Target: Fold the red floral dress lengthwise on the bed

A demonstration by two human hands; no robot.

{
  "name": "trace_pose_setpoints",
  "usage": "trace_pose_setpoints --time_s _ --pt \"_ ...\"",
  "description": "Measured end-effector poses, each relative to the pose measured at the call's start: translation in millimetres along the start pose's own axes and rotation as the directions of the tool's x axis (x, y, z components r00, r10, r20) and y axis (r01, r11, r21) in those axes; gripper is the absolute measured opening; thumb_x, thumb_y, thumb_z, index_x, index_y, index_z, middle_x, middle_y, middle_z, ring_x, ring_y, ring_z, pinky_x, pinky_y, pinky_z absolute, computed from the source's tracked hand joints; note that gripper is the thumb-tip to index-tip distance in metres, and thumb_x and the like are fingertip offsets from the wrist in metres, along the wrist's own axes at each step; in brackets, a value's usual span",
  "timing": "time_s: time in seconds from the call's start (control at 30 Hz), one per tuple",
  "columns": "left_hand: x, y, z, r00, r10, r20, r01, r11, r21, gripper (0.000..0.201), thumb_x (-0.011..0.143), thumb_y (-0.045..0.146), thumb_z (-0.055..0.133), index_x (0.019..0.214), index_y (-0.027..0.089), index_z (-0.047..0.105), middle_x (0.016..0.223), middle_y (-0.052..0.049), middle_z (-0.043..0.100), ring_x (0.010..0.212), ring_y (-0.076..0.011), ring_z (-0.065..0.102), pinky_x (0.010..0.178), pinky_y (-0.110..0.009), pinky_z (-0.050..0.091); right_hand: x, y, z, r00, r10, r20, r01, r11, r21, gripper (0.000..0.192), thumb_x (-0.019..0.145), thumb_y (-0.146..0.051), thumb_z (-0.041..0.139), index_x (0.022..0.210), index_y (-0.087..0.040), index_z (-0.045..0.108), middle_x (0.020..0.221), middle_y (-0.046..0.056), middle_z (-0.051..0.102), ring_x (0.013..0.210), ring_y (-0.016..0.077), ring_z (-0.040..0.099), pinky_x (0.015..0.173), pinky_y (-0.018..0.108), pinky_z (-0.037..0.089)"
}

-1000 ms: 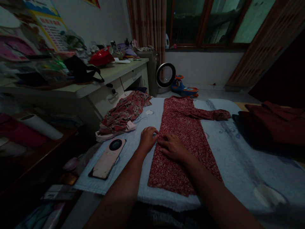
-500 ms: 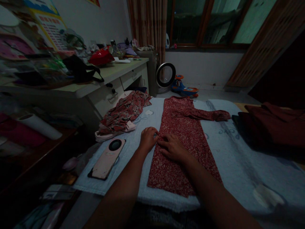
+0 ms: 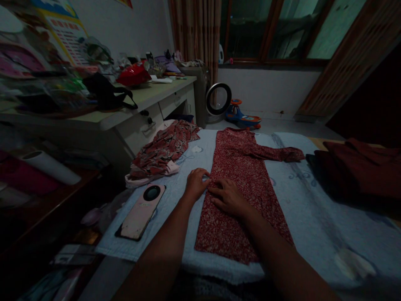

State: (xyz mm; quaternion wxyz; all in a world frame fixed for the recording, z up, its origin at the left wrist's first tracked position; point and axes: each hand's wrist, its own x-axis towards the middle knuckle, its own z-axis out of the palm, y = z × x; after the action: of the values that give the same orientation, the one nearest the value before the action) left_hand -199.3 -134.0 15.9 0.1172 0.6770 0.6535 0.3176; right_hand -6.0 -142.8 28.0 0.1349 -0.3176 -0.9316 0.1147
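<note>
Two forearms are entering from the lower edge, each ending in a bare hand: the left hand [image 3: 194, 184] and the right hand [image 3: 228, 197]. Both arms are showing uncovered along their whole visible length, with no sleeve, glove, watch or ring appearing in the dim light.

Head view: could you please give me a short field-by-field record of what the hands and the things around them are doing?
left hand: on the left edge of the red floral dress, fingers curled at the fabric
right hand: flat on the dress
dress: spread lengthwise on the pale blue blanket, one sleeve out to the right
phone: pink, lying left of the dress
patterned garment: crumpled, far left
dark red clothes: piled right
</note>
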Motion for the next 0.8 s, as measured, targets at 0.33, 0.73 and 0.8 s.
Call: trace_pose_setpoints --time_s 0.33,0.73,0.8 --pt "-0.6 0.8 4.0 1.0 -0.003 0.011 0.002 0.999 0.035 0.012 0.079 0.02 0.069 0.091 0.023 0.07 0.105 -0.003 0.068 0.107 -0.0231 0.06 0.1 -0.038 0.044 -1.6 1.4 1.2 1.0 -0.013 -0.013 0.014 1.0 0.014 0.035 0.094 -0.036 0.059 0.127 -0.027 0.065 0.132 0.01 0.051 0.119 0.0272 0.043 0.105 0.047 0.033" --pt "0.5 -2.7 10.0 1.0 -0.023 -0.02 0.025 0.996 0.087 0.017 0.08 0.02 0.068 0.097 0.023 0.069 0.107 -0.004 0.068 0.107 -0.0243 0.059 0.099 -0.039 0.043 -0.7 2.3 1.9 1.0 -0.011 -0.012 0.011 1.0 0.003 0.036 0.095 -0.038 0.058 0.129 -0.028 0.065 0.131 0.01 0.051 0.118 0.0269 0.043 0.106 0.047 0.033" --pt "0.9 -3.2 10.4 0.999 -0.026 -0.019 0.027 0.995 0.098 0.018 0.08 0.02 0.068 0.098 0.023 0.069 0.107 -0.004 0.068 0.107 -0.0242 0.059 0.099 -0.038 0.043 -0.8 2.0 1.8 1.0 -0.007 -0.01 0.007 1.0 0.004 0.036 0.095 -0.038 0.058 0.129 -0.028 0.065 0.131 0.01 0.051 0.118 0.0268 0.043 0.106 0.047 0.033"
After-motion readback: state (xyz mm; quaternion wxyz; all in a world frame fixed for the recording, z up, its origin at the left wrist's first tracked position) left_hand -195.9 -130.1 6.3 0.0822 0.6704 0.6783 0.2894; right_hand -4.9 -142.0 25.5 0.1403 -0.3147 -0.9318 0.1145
